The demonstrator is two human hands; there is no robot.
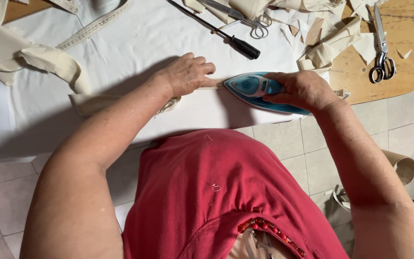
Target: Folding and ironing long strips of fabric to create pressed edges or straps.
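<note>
A blue and white steam iron (252,88) lies flat on a narrow cream fabric strip (97,101) on the white-covered table (135,43), its tip pointing left. My right hand (303,88) grips the iron's handle. Just left of the iron's tip, my left hand (188,73) presses the strip down with curled fingers. The strip runs left under my forearm and is partly hidden by it.
A black-handled tool (238,44) and silver scissors (255,21) lie behind the iron. A second pair of scissors (382,52) rests on the bare wooden board at right. Cream fabric scraps (327,48), a measuring tape (92,29) and a cardboard tube (401,165) on the tiled floor are nearby.
</note>
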